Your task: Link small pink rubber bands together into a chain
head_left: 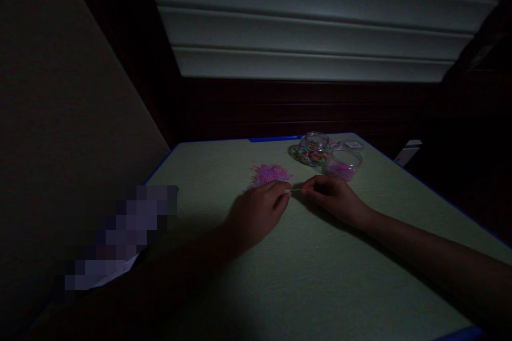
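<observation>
Left hand [260, 210] grips 1 end of a thin, pale strand [296, 189] between thumb and fingertips, while the right hand [339, 200] pinches the other end, so the strand spans the short gap between the 2 hands, over the middle of the pale green table [304, 277]. Light is dim, and the strand could be a small elastic band or a thread; I cannot tell which. Just beyond the left hand's knuckles lies a loose pile of pink and purple pieces [272, 172]. Past the right hand stand 2 clear containers close together: a jar of multicoloured rings [314, 155] and, nearer, an open tub [344, 157] with pink pieces low inside. Behind the tub a clear lid [352, 145] lies near the table's far right corner
</observation>
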The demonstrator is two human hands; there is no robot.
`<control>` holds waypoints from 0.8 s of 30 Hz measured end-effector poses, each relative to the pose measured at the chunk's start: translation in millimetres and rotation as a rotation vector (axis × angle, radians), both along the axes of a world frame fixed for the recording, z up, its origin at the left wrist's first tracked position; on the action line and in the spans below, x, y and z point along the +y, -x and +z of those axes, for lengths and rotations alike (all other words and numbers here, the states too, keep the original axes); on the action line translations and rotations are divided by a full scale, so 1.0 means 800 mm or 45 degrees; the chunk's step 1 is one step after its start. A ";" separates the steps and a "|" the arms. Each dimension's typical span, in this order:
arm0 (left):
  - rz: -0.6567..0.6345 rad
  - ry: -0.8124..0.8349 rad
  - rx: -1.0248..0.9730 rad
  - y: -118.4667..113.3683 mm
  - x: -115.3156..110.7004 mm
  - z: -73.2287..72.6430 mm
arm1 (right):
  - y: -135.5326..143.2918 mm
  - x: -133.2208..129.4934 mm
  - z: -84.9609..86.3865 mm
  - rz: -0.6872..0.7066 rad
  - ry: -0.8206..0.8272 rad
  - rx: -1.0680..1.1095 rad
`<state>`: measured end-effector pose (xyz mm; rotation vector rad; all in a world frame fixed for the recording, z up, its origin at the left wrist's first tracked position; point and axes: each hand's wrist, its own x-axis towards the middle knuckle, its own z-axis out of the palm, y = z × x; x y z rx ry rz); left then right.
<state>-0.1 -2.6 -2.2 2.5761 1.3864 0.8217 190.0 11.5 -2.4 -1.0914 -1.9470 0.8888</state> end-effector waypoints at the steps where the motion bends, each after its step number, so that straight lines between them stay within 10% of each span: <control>1: 0.007 -0.003 -0.008 0.000 0.000 0.000 | 0.000 0.000 0.000 -0.002 -0.002 0.000; 24: -0.040 0.023 0.034 0.000 0.002 0.000 | 0.000 -0.003 0.002 0.018 -0.044 -0.091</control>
